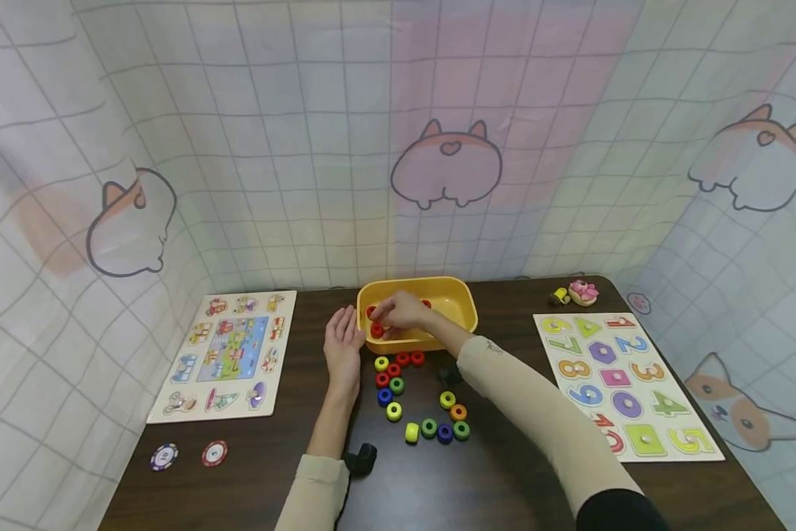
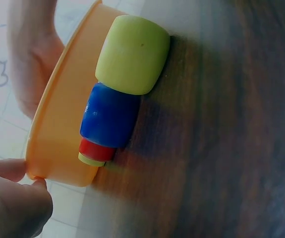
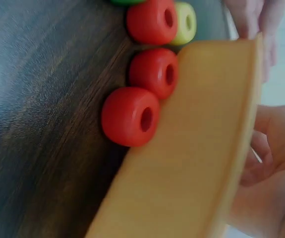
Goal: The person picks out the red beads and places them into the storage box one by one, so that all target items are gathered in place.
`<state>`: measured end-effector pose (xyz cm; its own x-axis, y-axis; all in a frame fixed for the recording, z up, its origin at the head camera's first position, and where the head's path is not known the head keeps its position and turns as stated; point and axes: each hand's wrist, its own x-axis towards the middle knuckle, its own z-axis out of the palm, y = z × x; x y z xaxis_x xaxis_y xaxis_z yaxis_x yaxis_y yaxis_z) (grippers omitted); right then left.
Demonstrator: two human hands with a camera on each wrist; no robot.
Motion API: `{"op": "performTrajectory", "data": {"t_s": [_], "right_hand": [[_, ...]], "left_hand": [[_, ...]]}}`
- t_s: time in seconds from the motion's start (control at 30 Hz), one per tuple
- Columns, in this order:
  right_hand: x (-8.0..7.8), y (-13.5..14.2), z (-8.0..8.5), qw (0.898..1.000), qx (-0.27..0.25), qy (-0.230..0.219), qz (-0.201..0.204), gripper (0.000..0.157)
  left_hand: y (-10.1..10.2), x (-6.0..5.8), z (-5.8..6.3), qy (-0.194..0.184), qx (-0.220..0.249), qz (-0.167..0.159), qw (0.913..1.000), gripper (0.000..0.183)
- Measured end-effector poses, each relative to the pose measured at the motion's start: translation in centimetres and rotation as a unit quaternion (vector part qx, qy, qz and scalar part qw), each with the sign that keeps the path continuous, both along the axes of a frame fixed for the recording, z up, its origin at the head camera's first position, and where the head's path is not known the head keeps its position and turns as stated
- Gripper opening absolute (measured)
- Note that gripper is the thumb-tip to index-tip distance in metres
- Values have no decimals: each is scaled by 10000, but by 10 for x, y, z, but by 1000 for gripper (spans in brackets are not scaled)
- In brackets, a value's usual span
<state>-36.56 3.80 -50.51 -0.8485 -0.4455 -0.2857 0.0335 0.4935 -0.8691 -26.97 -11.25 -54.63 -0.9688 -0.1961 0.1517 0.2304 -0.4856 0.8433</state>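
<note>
A yellow plastic tub (image 1: 460,302) stands at the back middle of the table. My left hand (image 1: 343,346) touches the tub's left side with its fingers straight. Inside the tub, my right hand (image 1: 403,311) reaches down beside a red bead (image 1: 377,330); whether its fingertips pinch that bead is hidden. Other red beads show around the hand. In front of the tub lies a curved line of beads: red beads (image 3: 131,117) against the tub wall, a blue bead (image 2: 110,116), a yellow bead (image 2: 133,55), then green beads (image 1: 428,428) and an orange bead (image 1: 459,412).
On the left lie a picture puzzle board (image 1: 274,398) and two poker chips, one blue (image 1: 164,457), one red (image 1: 215,453). A number puzzle board (image 1: 676,446) lies on the right, with a small pink figure (image 1: 583,293) behind it. A patterned curtain (image 1: 344,147) surrounds the table.
</note>
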Motion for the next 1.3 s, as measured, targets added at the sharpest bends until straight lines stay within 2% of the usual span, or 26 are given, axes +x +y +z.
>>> {"op": "performTrajectory", "data": {"t_s": [0.1,0.2,0.27,0.4,0.5,0.57,0.7,0.83,0.97,1.03,1.13,1.3], "right_hand": [[12,3,12,9967,220,781,76,20],[28,7,28,9895,154,1420,236,19],[42,11,37,9867,-36,1565,444,19],[69,21,41,9866,-166,1342,909,18],[85,28,35,9873,57,1042,1196,17],[92,31,27,9846,338,1031,1371,18],[96,33,14,9737,879,1422,1550,20],[96,32,8,9665,1075,1730,1560,22],[97,32,7,9639,1357,1740,1489,23],[98,32,5,9655,1459,1611,1435,23],[99,33,3,9744,1316,1247,1328,21],[97,36,1,9876,742,667,1213,19]], "left_hand": [[0,2,5,-28,10,-35,10000,62],[0,4,7,-23,-1,-39,10000,62],[0,4,7,-5,-15,-43,10000,62],[0,5,7,-33,0,-74,10000,62],[1,5,7,-54,18,-79,10000,61],[1,6,7,-55,-17,-54,10000,61],[1,6,8,-23,-65,-24,10000,60],[0,6,9,-51,-70,-6,10000,60],[-1,5,10,-108,-92,-5,9999,60],[-1,5,10,-126,-117,-16,9999,60],[-1,6,11,-145,-154,-19,9998,61],[0,-1,-3,-153,-294,142,9994,59]]}}
